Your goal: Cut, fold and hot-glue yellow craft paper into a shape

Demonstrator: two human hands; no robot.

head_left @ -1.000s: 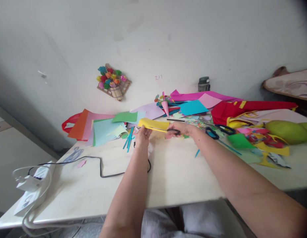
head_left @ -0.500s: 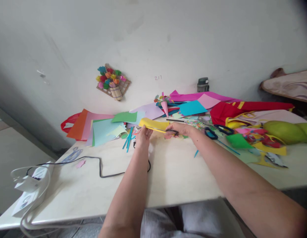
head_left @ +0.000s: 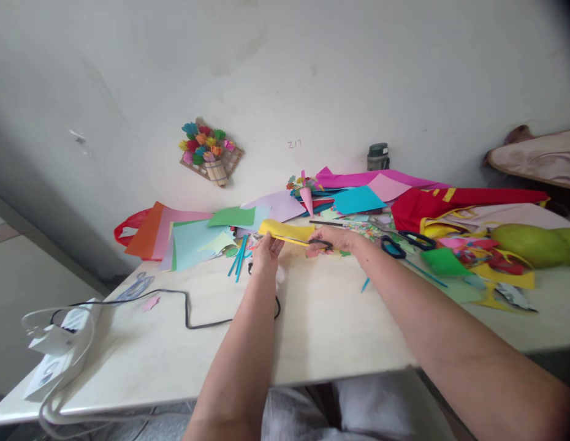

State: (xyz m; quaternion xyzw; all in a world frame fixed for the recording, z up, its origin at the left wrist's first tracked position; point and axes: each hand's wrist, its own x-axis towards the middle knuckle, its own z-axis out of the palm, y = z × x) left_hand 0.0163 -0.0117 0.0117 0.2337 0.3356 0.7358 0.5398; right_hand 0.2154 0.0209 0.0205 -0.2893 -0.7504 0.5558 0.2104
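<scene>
A piece of yellow paper (head_left: 287, 229) is held above the table, in front of the scattered paper scraps. My left hand (head_left: 268, 248) grips it at its left end, fingers bent under the lower edge. At the right end, my right hand (head_left: 325, 239) is closed round the dark handles of small scissors (head_left: 322, 244). Their blades lie along the lower edge of the yellow paper, and their exact opening is too small to tell.
Coloured sheets (head_left: 195, 242) and blue sticks (head_left: 239, 260) lie left of my hands. Larger scissors (head_left: 393, 247), red cloth (head_left: 418, 205) and scraps lie right. A black cable (head_left: 187, 309) runs to a power strip (head_left: 62, 349). A bottle (head_left: 377, 157) stands behind.
</scene>
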